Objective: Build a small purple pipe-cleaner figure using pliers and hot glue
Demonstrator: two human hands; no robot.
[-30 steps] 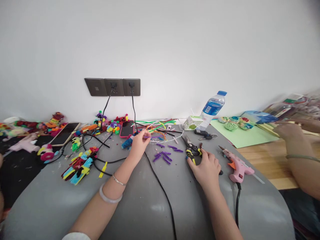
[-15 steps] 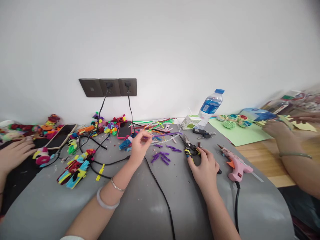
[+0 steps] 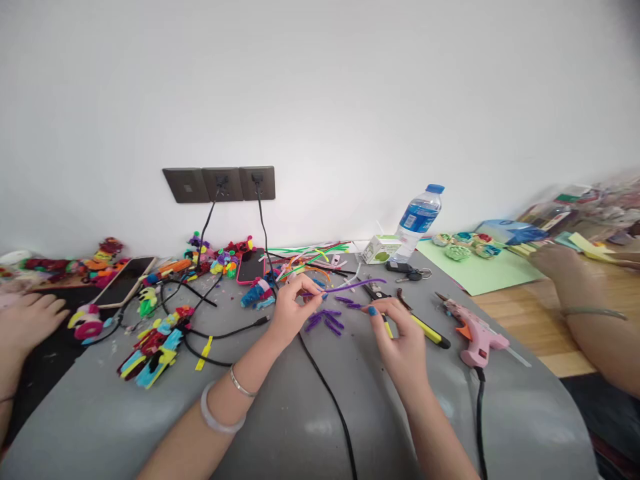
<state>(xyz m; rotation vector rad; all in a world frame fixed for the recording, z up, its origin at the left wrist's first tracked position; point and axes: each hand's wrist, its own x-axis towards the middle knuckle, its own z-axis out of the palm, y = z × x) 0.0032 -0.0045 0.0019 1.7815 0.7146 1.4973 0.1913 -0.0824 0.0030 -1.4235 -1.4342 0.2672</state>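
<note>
My left hand (image 3: 293,308) is closed in a pinch on a purple pipe cleaner (image 3: 357,285), whose free end reaches to the right above the table. My right hand (image 3: 403,337) is in front of the pliers (image 3: 430,331) with yellow and black handles. Its thumb and forefinger are curved toward each other with a gap between them, and I see nothing held in them. The pliers rest on the table, partly covered by that hand. Several short purple pipe cleaner pieces (image 3: 333,323) lie between my hands.
A pink glue gun (image 3: 479,337) lies at right, its cord running forward. A water bottle (image 3: 420,217), drink carton (image 3: 381,249) and keys (image 3: 415,273) stand or lie at the back. Black cables (image 3: 325,383) cross the table. Other people's hands (image 3: 37,320) work at both sides.
My right hand has let go of the pliers and moved slightly left. The pliers now lie on the table. My left hand has shifted right and a little nearer with the purple pipe cleaner.
</note>
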